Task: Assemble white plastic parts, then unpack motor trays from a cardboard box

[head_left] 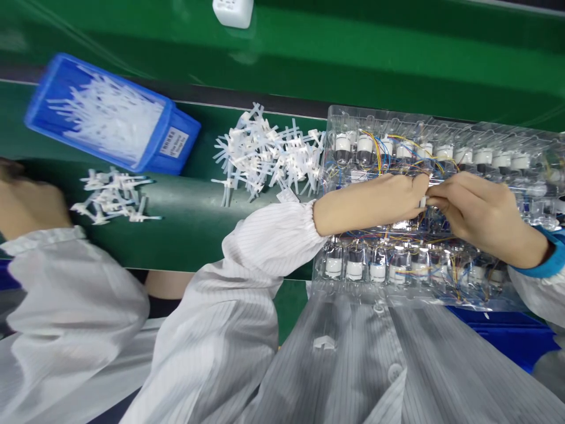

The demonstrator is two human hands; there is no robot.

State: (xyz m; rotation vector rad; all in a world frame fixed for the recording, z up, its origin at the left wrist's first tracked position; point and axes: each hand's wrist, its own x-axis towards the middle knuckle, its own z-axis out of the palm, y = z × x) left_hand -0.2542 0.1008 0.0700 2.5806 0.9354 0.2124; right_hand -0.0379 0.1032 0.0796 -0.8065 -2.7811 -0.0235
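My left hand (408, 194) and my right hand (479, 206) meet over a clear plastic tray (322, 288) of small motors. Both are closed, their fingertips pinched together around a small white plastic piece (423, 201). Only a bit of that piece shows; my fingers cover the rest. Under and around my hands lie cylindrical motors with white bands (365, 143), set in rows in the tray. Thin yellow, blue and red wires (384, 150) run loosely across them. Left of the tray spreads a pile of white fittings with short tubes (260, 153).
A blue bin (185, 138) full of white tubes stands tilted at the upper left. A smaller heap of fittings (115, 197) lies below it, beside another person's hand (33, 206). A white block (233, 12) sits at the top; a blue box (507, 335) is at lower right.
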